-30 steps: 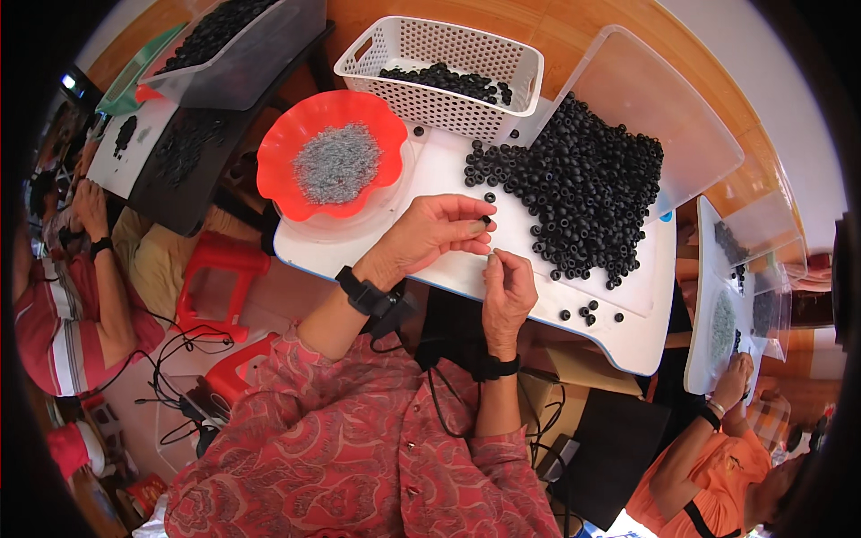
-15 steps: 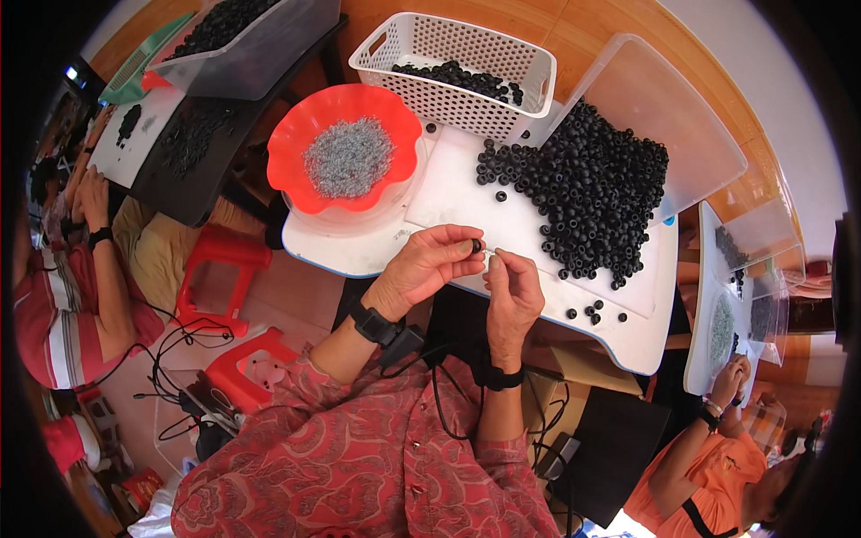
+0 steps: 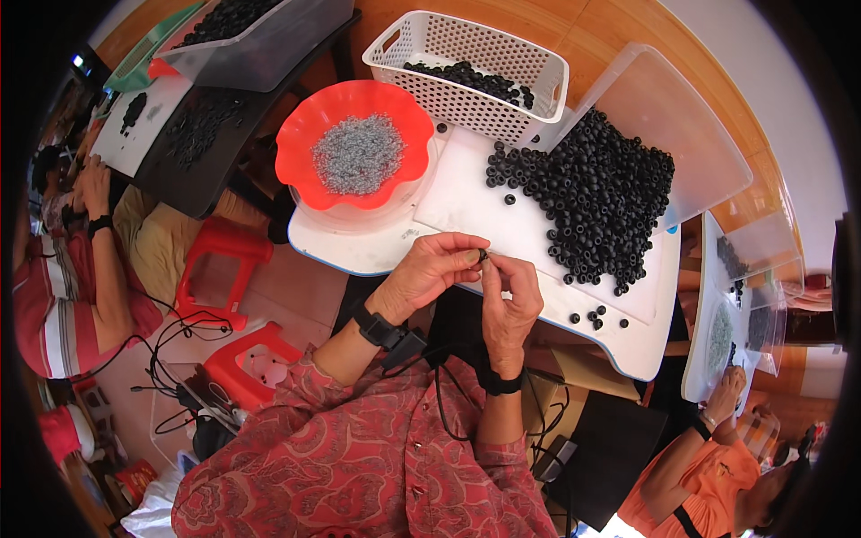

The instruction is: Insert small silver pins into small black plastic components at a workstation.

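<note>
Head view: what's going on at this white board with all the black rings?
A person seated at a white board pinches one small black ring between the left hand and right hand, at the board's near edge. A big pile of black rings lies on the board, with a red bowl of grey bits and a white basket behind. Other people work at neighbouring boards.

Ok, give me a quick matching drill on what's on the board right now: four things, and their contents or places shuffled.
Things:
1. red wavy bowl
2. white basket
3. black ring pile
4. hands: left, right

Places or states:
A. loose on the white board, right side
B. pinching one small black ring between the fingertips
C. holds small grey pieces
D. at the far edge, a few black rings inside

Pairs: 1-C, 2-D, 3-A, 4-B
</note>
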`<state>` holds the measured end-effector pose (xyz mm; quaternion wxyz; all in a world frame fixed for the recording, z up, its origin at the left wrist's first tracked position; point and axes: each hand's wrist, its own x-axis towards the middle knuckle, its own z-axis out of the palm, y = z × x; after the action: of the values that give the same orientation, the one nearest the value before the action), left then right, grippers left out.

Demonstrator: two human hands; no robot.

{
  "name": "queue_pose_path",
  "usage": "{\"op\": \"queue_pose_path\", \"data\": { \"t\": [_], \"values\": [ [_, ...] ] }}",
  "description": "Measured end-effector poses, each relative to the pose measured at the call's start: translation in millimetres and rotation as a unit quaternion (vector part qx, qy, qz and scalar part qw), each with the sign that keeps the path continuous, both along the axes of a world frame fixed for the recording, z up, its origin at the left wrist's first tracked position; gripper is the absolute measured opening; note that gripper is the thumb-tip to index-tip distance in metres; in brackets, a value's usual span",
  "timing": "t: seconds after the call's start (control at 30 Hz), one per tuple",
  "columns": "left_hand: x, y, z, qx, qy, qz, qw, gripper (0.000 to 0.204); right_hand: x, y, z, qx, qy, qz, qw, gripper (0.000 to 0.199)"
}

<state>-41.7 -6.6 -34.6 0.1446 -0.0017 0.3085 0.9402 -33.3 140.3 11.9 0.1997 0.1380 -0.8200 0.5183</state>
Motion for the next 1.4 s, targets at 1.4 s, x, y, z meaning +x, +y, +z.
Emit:
{"op": "queue_pose_path", "data": {
  "t": [1.4],
  "values": [
    [6.5, -2.6, -11.8, 0.12, 0.0, -0.017, 0.993, 0.029, 6.2, 4.6, -3.9, -0.136, -0.182, 0.04, 0.973, 0.015]
  ]
}}
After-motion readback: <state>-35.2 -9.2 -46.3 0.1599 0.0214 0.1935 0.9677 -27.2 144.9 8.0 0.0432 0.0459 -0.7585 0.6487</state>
